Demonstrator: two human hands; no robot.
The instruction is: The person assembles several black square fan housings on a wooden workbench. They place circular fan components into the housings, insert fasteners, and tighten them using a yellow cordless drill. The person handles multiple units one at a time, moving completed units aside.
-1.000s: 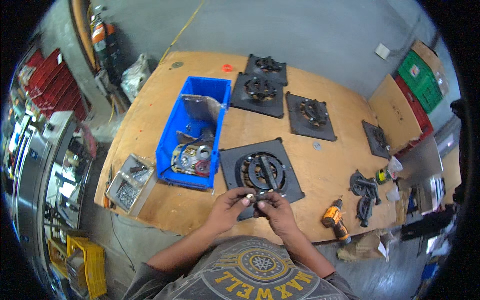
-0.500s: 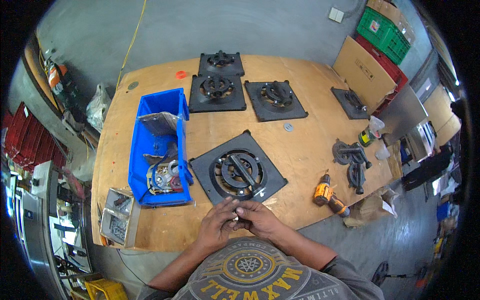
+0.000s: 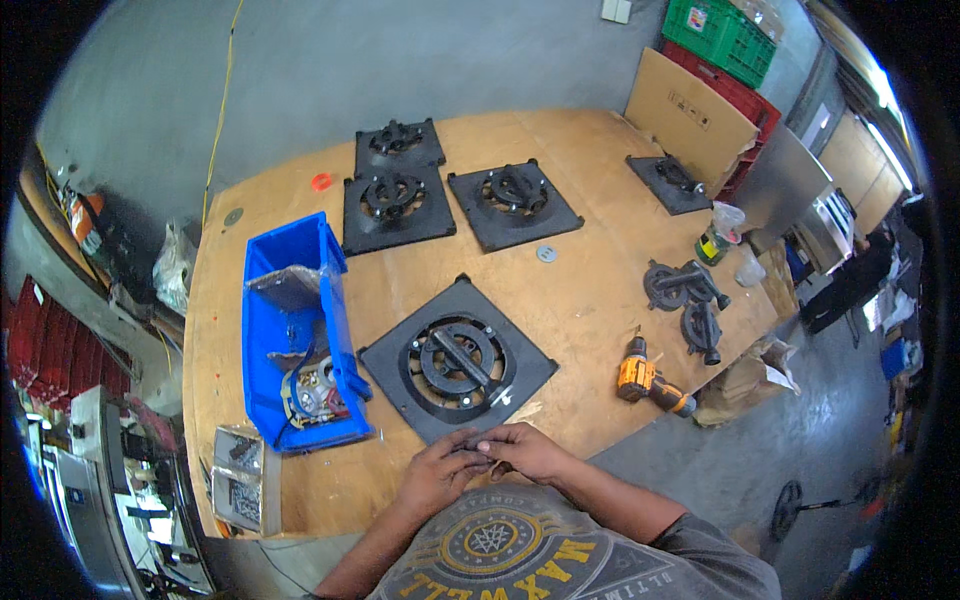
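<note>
Beyond the grip spreads a broad, tan wooden tabletop [image 3: 590, 305], backed by a plain grey wall [image 3: 420, 70]; rightward lies smooth grey floor [image 3: 720, 480], with bright white light [image 3: 872, 65] farther off.

We're in a workshop; we see a big wooden counter [image 3: 590, 305] w/ black square plates [image 3: 458, 360], an orange power drill [image 3: 636, 378], a blue parts bin [image 3: 262, 345] & a box [image 3: 271, 490] of small metal pcs; we've also got stacked plastic crates [image 3: 715, 45], a plain grey wall [image 3: 400, 60] & a grey floor [image 3: 690, 485].
</note>
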